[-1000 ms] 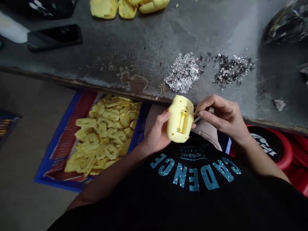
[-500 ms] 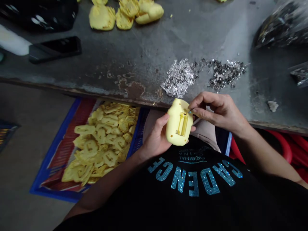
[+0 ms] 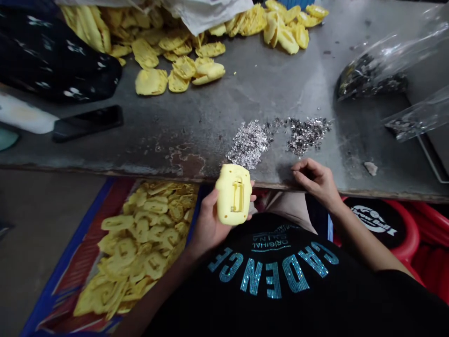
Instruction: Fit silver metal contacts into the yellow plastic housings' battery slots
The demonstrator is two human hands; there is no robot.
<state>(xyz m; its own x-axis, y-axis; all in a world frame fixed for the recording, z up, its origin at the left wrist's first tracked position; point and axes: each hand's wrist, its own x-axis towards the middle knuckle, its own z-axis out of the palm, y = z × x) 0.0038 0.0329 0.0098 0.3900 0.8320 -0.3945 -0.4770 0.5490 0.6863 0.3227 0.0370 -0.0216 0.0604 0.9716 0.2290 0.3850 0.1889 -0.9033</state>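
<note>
A workshop: worn grey workbench (image 3: 224,107), heaped yellow plastic parts (image 3: 175,51), a blue crate (image 3: 65,260).

My right hand (image 3: 315,181) can reach forward over the table edge (image 3: 273,185), but 2 silver rhinestone heaps (image 3: 250,143) lie ahead; the yellow plastic casing (image 3: 234,194) in my left hand (image 3: 212,220) blocks its left.

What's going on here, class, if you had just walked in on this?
A person holds a yellow plastic housing in the left hand, its slotted side facing up, while the right hand rests at the edge of a worn grey workbench near two small heaps of silver flakes. More yellow plastic pieces lie in a blue crate below the bench and in a pile on it.
</note>
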